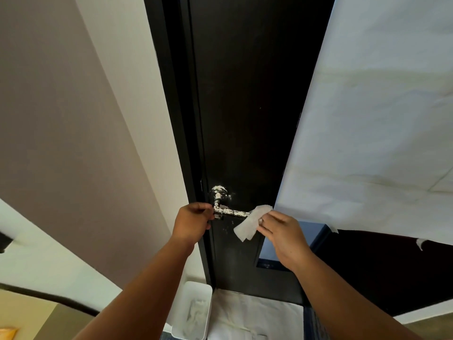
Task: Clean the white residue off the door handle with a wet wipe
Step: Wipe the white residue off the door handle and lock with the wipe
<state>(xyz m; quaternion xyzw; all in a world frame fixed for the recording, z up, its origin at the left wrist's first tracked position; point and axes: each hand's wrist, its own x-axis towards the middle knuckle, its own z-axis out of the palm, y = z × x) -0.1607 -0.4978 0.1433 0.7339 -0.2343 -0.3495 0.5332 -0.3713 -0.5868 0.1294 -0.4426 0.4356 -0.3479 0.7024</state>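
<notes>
Door handle: the lever door handle (228, 209) sits on the dark door (245, 119), low in the view, its round base at the left and its free end pointing right.
Residue: white residue (231, 212) crusts the base, the neck and most of the bar; a few specks dot the door just below.
Left hand: the left hand (193, 219) is curled shut around the near-left end of the lever by the neck, steadying it.
Right hand: the right hand (282, 231) pinches the wet wipe (252, 220) between thumb and fingertips, other fingers loosely bent; the wipe's top edge touches the lever's right tip and the rest hangs free.
Step in hand: likely the first pass along the bar, as the crust looks untouched.
Doing it well: wrap the wipe around the bar rather than dabbing with one edge, press firmly, and draw from the tip toward the base.
Watch for: the lever turning under pressure; keep the left grip firm, then shift it to reach the covered part.
Bin: a white bin (193, 312) stands on the floor below, near the door's left edge.
</notes>
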